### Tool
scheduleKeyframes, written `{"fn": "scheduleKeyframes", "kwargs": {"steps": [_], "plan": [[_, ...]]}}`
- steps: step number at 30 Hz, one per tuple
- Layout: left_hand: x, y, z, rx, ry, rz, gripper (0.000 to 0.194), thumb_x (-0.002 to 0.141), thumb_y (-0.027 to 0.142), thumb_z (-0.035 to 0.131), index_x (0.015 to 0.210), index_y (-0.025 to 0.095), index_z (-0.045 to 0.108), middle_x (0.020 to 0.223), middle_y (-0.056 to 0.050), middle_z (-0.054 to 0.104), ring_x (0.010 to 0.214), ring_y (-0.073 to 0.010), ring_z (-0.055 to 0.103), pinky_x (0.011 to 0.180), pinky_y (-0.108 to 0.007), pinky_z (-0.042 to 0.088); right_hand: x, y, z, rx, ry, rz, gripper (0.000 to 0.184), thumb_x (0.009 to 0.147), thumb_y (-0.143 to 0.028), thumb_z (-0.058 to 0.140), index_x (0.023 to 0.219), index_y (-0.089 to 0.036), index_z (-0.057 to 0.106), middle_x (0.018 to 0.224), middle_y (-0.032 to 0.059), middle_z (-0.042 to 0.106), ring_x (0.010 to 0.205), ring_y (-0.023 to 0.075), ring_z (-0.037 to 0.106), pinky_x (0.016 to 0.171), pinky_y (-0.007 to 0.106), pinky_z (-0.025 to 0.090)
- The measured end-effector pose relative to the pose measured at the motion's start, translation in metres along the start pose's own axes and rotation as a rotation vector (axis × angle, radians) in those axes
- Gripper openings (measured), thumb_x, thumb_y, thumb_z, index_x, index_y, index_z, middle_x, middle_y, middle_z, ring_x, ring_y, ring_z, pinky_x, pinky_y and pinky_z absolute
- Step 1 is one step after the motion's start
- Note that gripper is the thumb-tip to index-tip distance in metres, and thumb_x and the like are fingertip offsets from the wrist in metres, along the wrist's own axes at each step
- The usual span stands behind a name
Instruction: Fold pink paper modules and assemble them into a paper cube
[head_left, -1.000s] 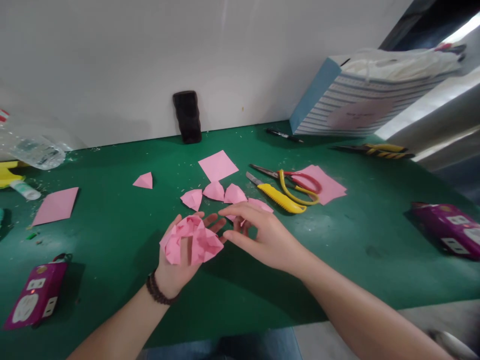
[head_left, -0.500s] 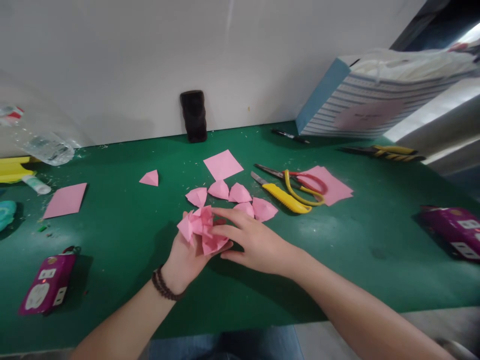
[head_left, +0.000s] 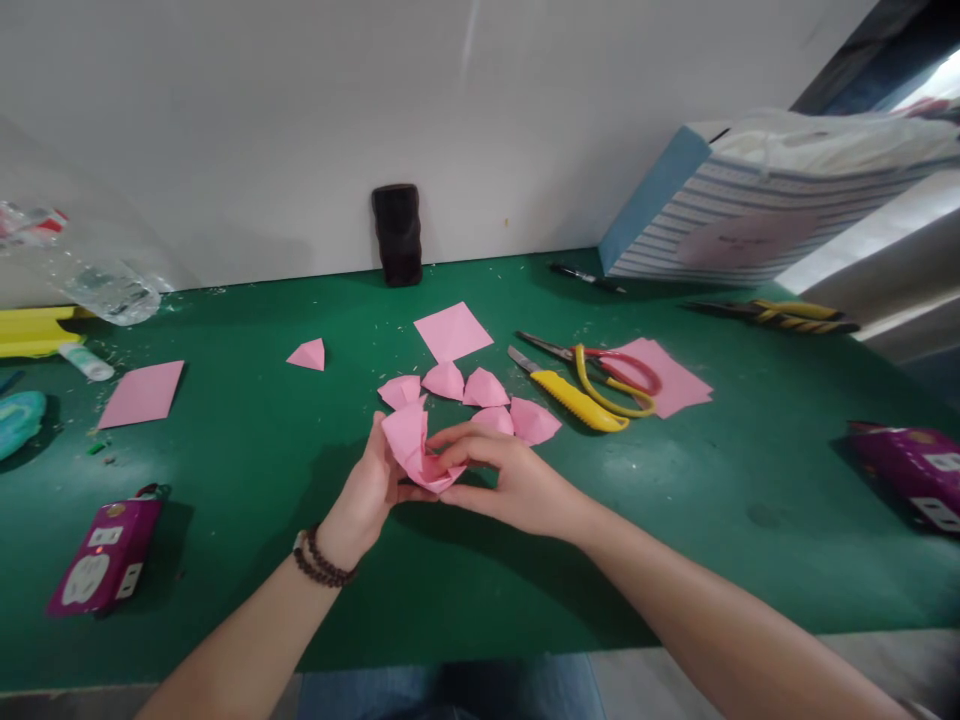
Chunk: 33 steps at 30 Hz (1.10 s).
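Note:
Between both hands, above the green table, is a cupped, folded pink paper piece (head_left: pixel 409 440). My left hand (head_left: pixel 375 485), with a dark beaded bracelet at the wrist, is closed around its left side and underneath. The fingers of my right hand (head_left: pixel 502 475) pinch its right edge, some reaching inside the fold. Just beyond the hands lie several folded pink paper petals (head_left: pixel 486 388) in a loose cluster. Another folded petal (head_left: pixel 309 354) rests alone to the left. A flat pink square (head_left: pixel 453 332) lies behind the cluster.
Right of the cluster are a yellow utility knife (head_left: pixel 577 400), scissors (head_left: pixel 592 365) and stacked pink sheets (head_left: pixel 675 380). Pliers (head_left: pixel 780 315), a pen (head_left: pixel 589 278) and a striped bag (head_left: pixel 727 220) stand further back. A phone (head_left: pixel 398 235) leans on the wall; a purple power strip (head_left: pixel 109 555) lies left.
The folded pink paper has been turned in my hands and now shows a smooth outer side. My left hand has gone from open underneath to gripping it; my right fingers have moved into the fold.

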<state>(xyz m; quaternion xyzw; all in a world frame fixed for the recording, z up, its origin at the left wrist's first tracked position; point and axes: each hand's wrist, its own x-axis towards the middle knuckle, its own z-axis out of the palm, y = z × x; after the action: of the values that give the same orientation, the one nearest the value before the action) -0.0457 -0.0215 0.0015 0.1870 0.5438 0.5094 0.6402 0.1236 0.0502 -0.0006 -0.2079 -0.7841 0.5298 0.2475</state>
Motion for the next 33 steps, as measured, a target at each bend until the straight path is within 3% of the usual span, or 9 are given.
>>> {"fn": "scheduleKeyframes", "kwargs": {"steps": [4, 9, 12, 19, 24, 27, 29, 31, 33], "plan": [[0.002, 0.000, -0.005, 0.094, 0.040, 0.131, 0.060, 0.094, 0.065, 0.034, 0.129, 0.023, 0.057, 0.114, -0.011, 0.070, 0.099, -0.0253, 0.068, 0.069, -0.033, 0.058, 0.001, 0.004, 0.000, 0.292, -0.038, 0.115, 0.018, 0.079, -0.028, 0.074, 0.092, -0.019, 0.066, 0.117, 0.0091, 0.067, 0.105, 0.0190, 0.068, 0.089, 0.036, 0.059], [0.002, 0.001, -0.014, 0.198, 0.134, 0.320, 0.053, 0.092, 0.058, 0.050, 0.136, 0.030, 0.049, 0.138, -0.007, 0.057, 0.121, -0.0264, 0.058, 0.084, -0.034, 0.056, 0.003, 0.007, -0.001, 0.357, -0.031, 0.229, 0.024, 0.074, -0.035, 0.077, 0.087, -0.019, 0.065, 0.112, 0.0081, 0.067, 0.103, 0.0206, 0.067, 0.089, 0.036, 0.056], [0.000, 0.001, -0.016, 0.253, 0.091, 0.380, 0.056, 0.093, 0.057, 0.049, 0.142, 0.031, 0.044, 0.148, -0.007, 0.047, 0.131, -0.0283, 0.050, 0.093, -0.038, 0.055, 0.004, 0.007, -0.002, 0.349, -0.034, 0.282, 0.028, 0.075, -0.039, 0.076, 0.091, -0.019, 0.065, 0.102, 0.0060, 0.068, 0.094, 0.0196, 0.067, 0.085, 0.036, 0.055], [-0.003, -0.010, -0.014, 0.467, -0.048, 0.512, 0.089, 0.072, 0.031, 0.081, 0.146, 0.035, 0.033, 0.158, -0.008, 0.030, 0.144, -0.0315, 0.034, 0.103, -0.042, 0.050, 0.006, 0.004, -0.008, 0.168, -0.061, 0.267, 0.031, 0.084, -0.049, 0.064, 0.090, -0.018, 0.065, 0.086, 0.0030, 0.067, 0.077, 0.0158, 0.062, 0.070, 0.030, 0.051], [-0.003, -0.011, -0.010, 0.461, -0.084, 0.498, 0.070, 0.076, 0.029, 0.078, 0.139, 0.033, 0.046, 0.153, -0.007, 0.041, 0.141, -0.0301, 0.039, 0.101, -0.041, 0.052, 0.005, -0.003, -0.008, 0.049, -0.085, 0.162, 0.032, 0.092, -0.047, 0.055, 0.086, -0.018, 0.066, 0.082, 0.0022, 0.067, 0.075, 0.0143, 0.061, 0.066, 0.027, 0.049], [-0.003, -0.008, -0.010, 0.358, -0.152, 0.419, 0.063, 0.078, 0.028, 0.077, 0.135, 0.031, 0.050, 0.150, -0.006, 0.046, 0.140, -0.0298, 0.041, 0.104, -0.040, 0.051, 0.002, -0.011, -0.025, -0.078, -0.073, 0.160, 0.040, 0.099, -0.045, 0.042, 0.087, -0.017, 0.068, 0.082, 0.0034, 0.068, 0.074, 0.0146, 0.063, 0.067, 0.028, 0.051], [-0.005, -0.005, -0.012, 0.277, -0.168, 0.334, 0.062, 0.077, 0.027, 0.078, 0.133, 0.029, 0.052, 0.149, -0.007, 0.048, 0.138, -0.0291, 0.044, 0.105, -0.039, 0.049, -0.002, -0.015, -0.047, -0.247, 0.052, 0.173, 0.038, 0.101, -0.041, 0.040, 0.099, -0.019, 0.070, 0.092, 0.0053, 0.072, 0.078, 0.0161, 0.066, 0.070, 0.030, 0.052], [-0.007, 0.000, -0.015, 0.234, -0.175, 0.239, 0.060, 0.075, 0.027, 0.080, 0.130, 0.028, 0.055, 0.147, -0.007, 0.051, 0.137, -0.0281, 0.046, 0.106, -0.037, 0.048, -0.006, -0.016, -0.072, -0.546, 0.302, 0.201, 0.026, 0.095, -0.035, 0.052, 0.105, -0.019, 0.070, 0.100, 0.0072, 0.072, 0.085, 0.0198, 0.067, 0.072, 0.032, 0.052], [-0.009, 0.006, -0.017, 0.219, -0.200, 0.153, 0.058, 0.074, 0.027, 0.080, 0.128, 0.029, 0.057, 0.145, -0.006, 0.053, 0.135, -0.0280, 0.048, 0.103, -0.035, 0.049, -0.010, -0.013, -0.090, -0.771, 0.293, 0.258, 0.019, 0.088, -0.029, 0.062, 0.101, -0.019, 0.071, 0.098, 0.0076, 0.073, 0.089, 0.0232, 0.067, 0.074, 0.035, 0.052]]}}
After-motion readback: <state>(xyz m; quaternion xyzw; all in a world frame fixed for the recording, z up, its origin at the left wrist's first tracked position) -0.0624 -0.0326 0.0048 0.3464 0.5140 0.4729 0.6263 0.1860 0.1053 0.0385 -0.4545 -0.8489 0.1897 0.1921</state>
